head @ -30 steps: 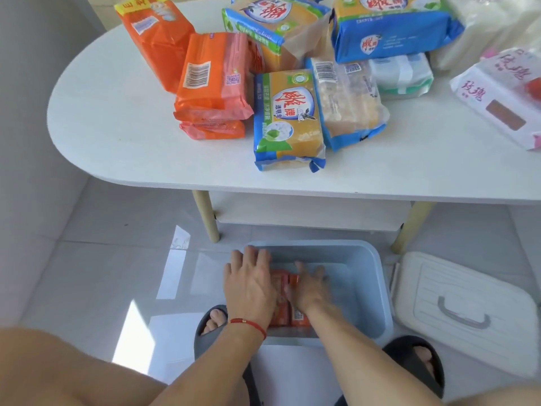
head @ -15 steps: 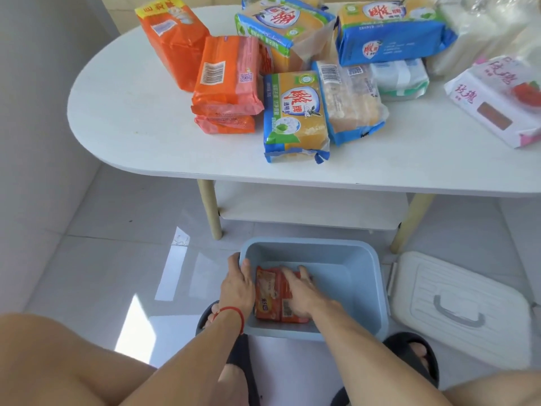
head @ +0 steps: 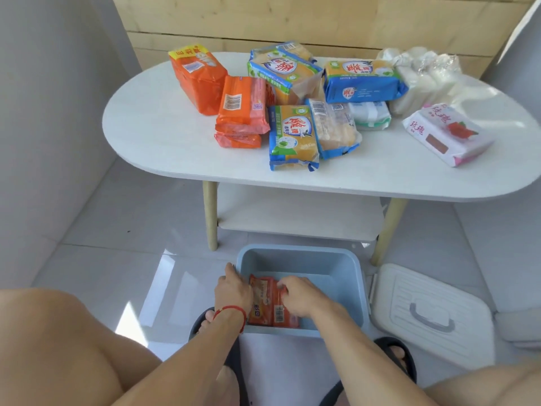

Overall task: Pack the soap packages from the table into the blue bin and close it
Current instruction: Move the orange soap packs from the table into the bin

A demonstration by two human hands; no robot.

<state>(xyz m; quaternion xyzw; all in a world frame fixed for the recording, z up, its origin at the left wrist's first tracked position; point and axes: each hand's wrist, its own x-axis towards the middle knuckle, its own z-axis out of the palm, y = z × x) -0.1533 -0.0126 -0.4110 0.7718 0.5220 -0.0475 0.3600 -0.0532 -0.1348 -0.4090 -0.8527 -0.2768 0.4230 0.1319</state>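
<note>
Soap packages (head: 270,303), orange, lie in the blue bin's (head: 345,268) left corner on the floor; left hand (head: 232,291) and right hand (head: 298,297) curl around them. More packages cover the table (head: 175,136); white lid (head: 430,312) beside bin.

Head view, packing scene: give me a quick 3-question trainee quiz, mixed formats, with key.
1. True or false: the white lid is already on the blue bin.
2. Multiple choice: the orange soap packages under both hands lie in the bin's A) near-left part B) far-right corner C) outside it.
3. Fill in: the left hand rests at the bin's ____ wall, while the right hand presses the packages.

Key: 1 false; 2 A; 3 left.
</note>
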